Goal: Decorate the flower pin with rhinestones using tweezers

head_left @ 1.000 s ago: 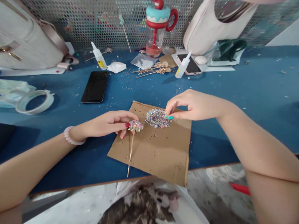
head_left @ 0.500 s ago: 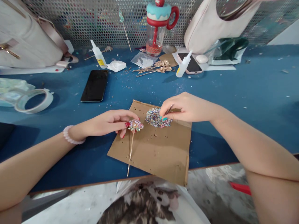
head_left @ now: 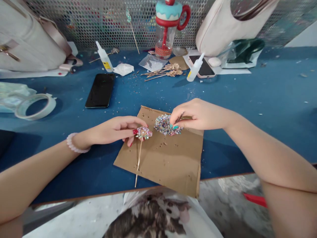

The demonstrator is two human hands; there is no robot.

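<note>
My left hand (head_left: 121, 130) is closed on a gold hairpin (head_left: 140, 153), pinching its flower head of pink and clear stones between thumb and fingers. The hairpin's thin stem slants down over the cardboard (head_left: 170, 162) and past its lower edge. On the upper part of the cardboard lies a heap of small multicoloured rhinestones (head_left: 163, 125). Over that heap, my right hand (head_left: 189, 115) pinches dark tweezers (head_left: 180, 116). Their tips are hidden behind the fingers, so I cannot tell whether they hold a stone.
Behind the cardboard lie a black phone (head_left: 100, 91), several gold hairpins (head_left: 170, 70) and two glue bottles (head_left: 104, 58). A tape roll (head_left: 36, 107) is at the left. A cup (head_left: 164, 33) and two bags (head_left: 218, 29) stand by the perforated metal panel (head_left: 99, 19).
</note>
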